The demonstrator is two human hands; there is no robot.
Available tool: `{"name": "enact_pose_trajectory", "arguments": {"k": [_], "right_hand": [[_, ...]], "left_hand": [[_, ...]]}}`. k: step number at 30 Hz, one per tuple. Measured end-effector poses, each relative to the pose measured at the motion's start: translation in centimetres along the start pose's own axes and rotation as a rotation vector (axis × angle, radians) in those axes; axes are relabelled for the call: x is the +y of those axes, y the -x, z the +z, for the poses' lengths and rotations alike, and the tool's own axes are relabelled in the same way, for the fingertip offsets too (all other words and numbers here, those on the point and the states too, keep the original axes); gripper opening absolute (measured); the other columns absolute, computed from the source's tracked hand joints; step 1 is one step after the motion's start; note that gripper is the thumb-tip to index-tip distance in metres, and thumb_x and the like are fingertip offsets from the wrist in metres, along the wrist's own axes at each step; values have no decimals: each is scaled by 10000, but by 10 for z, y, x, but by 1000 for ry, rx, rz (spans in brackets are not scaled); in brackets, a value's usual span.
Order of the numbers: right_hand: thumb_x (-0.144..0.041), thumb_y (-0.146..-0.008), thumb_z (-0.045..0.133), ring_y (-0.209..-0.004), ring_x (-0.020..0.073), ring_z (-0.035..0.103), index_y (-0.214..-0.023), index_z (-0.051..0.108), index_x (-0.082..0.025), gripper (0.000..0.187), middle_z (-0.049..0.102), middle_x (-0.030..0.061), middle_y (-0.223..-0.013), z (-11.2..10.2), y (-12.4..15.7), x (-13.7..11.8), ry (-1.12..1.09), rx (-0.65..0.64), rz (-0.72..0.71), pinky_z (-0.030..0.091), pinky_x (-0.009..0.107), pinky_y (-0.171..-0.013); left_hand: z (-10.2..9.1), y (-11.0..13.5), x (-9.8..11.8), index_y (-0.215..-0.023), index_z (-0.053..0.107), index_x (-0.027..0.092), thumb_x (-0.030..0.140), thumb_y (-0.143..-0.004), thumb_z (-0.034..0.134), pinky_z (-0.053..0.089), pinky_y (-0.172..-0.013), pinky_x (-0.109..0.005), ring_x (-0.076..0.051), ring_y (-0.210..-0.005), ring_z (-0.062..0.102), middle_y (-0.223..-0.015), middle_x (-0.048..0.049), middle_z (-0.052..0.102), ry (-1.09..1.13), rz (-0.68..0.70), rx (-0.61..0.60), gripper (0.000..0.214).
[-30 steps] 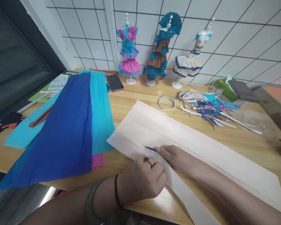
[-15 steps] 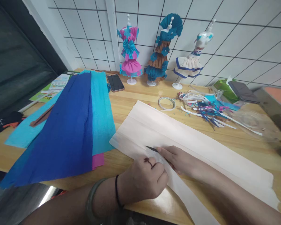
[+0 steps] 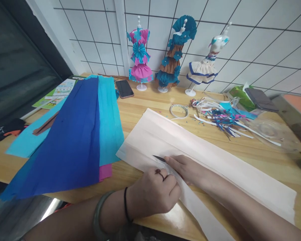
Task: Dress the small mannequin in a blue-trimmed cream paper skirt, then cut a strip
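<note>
A large sheet of pale pinkish-white crepe paper (image 3: 165, 134) lies slantwise across the table before me. My right hand (image 3: 183, 167) is closed around scissors (image 3: 159, 158); only a dark pointed blade shows, lying over the sheet, and the handles are hidden. Just below, my left hand (image 3: 158, 190) is closed on the near edge of the crepe paper, its fingertips turned out of sight. From between the hands a partly separated strip (image 3: 203, 214) of the paper runs down toward the table's front edge.
Blue crepe paper (image 3: 70, 140) and turquoise sheets (image 3: 110, 124) lie at left. A phone (image 3: 124, 89) and three dressed mannequins (image 3: 140, 63) stand along the back. Right of a tape roll (image 3: 179, 111) are paper scraps (image 3: 220, 115) and a green packet (image 3: 240, 97).
The scissors and my right hand have moved slightly left and farther along the sheet. The sheet's right end has shifted a little. My left hand is nearly still.
</note>
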State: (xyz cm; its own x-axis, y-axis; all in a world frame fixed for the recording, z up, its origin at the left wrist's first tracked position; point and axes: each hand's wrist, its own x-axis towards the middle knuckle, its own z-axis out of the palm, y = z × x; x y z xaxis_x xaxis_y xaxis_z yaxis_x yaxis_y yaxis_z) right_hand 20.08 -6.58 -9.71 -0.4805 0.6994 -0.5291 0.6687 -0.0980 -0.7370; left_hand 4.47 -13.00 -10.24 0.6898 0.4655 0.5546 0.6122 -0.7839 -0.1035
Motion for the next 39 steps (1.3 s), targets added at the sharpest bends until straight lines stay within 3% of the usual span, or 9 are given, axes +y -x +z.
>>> {"name": "enact_pose_trajectory", "arguments": {"k": [5, 12, 17, 27, 34, 39], "right_hand": [[-551, -898, 355, -778, 202, 579, -1007, 685, -144, 535, 686, 61, -870, 0, -1, 0, -20, -7, -55, 428, 308, -699], [-506, -900, 345, -816, 209, 590, -802, 656, -149, 484, 689, 70, -875, 1, 1, -8, -19, 3, -59, 431, 326, -752], [-496, -897, 336, -647, 163, 516, -644, 543, -170, 462, 600, 25, -658, 0, 4, -12, 53, 33, -15, 412, 307, -644], [-507, -886, 344, -627, 138, 452, -653, 526, -168, 450, 531, 5, -646, 0, 4, -10, 31, 29, -46, 383, 285, -626], [-619, -863, 295, -428, 86, 298, -621, 442, -187, 517, 327, -57, -453, -3, 10, -12, -67, -18, 110, 242, 249, -416], [-617, -736, 544, -456, 72, 307, -626, 473, -179, 457, 354, -65, -497, -3, 8, -4, -27, 1, 79, 220, 231, -415]], "left_hand": [[-2, -1, -1, -643, 442, 176, 96, -791, 478, 305, -418, -288, -158, -519, 478, -564, -3, 475, 7, -11, 3, 172], [-1, 0, 0, -654, 434, 176, 92, -803, 465, 307, -426, -278, -154, -520, 478, -568, 1, 474, 0, -6, -16, 174], [-1, 0, 0, -643, 431, 176, 91, -798, 461, 303, -417, -280, -152, -509, 469, -560, -1, 470, 4, -3, -5, 180], [-4, -4, -1, -678, 475, 158, 80, -797, 452, 324, -402, -285, -155, -502, 481, -569, -3, 483, 16, -7, 4, 143], [0, -2, -1, -713, 493, 149, 83, -817, 440, 353, -417, -287, -160, -523, 506, -596, -10, 510, -1, 11, -28, 134], [-4, 0, -2, -814, 531, 151, 107, -834, 485, 403, -497, -277, -159, -602, 550, -655, -7, 569, 99, 34, -157, 66]]}}
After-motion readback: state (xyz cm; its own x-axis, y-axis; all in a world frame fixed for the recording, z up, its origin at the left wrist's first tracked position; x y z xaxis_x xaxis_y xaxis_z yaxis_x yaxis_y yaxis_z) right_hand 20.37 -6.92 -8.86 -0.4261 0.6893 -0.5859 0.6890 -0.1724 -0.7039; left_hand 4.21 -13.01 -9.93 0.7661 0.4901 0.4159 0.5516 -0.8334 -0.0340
